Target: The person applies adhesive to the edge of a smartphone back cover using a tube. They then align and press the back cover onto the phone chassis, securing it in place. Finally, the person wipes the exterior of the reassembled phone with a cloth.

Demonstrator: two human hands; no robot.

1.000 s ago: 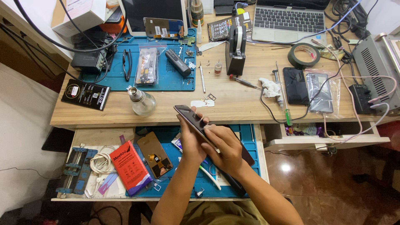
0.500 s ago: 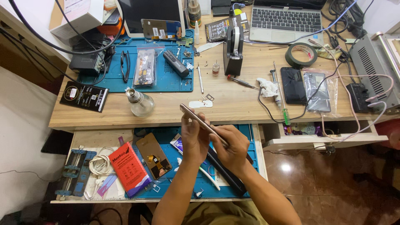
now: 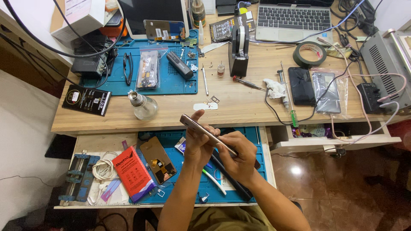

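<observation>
Both hands met at frame centre, just below the desk edge & above the pull-out tray [image 3: 107, 143]. Left hand [image 3: 199, 145] was closed round a slim smartphone [image 3: 201, 127], held edge-on & tilted, its upper end pointing to the upper left, thumb on one long edge, fingers behind. Right hand [image 3: 239, 156] was closed on the phone's lower right end; whether it also pinched a thin tool there couldn't be told. So the phone ran diagonally thru both grips, its mid-section bare between them & only the top end sticking free past the left thumb. Judging by look, the phone was light, stiff, w/ smooth, slippery metal sides & prob. a fragile glass face; best held by the long edges, not by pressing the flat faces, & w/o twisting. Below the hands lay a blue work mat [image 3: 171, 139] w/ a loose phone back panel [image 3: 158, 159] to the left, then a red booklet [image 3: 133, 173] & a coiled white cable [image 3: 102, 167] farther left. Up on the desk, a small glass bottle [image 3: 143, 107] stood left of centre, a black tape roll [image 3: 309, 54] at upper right.
</observation>
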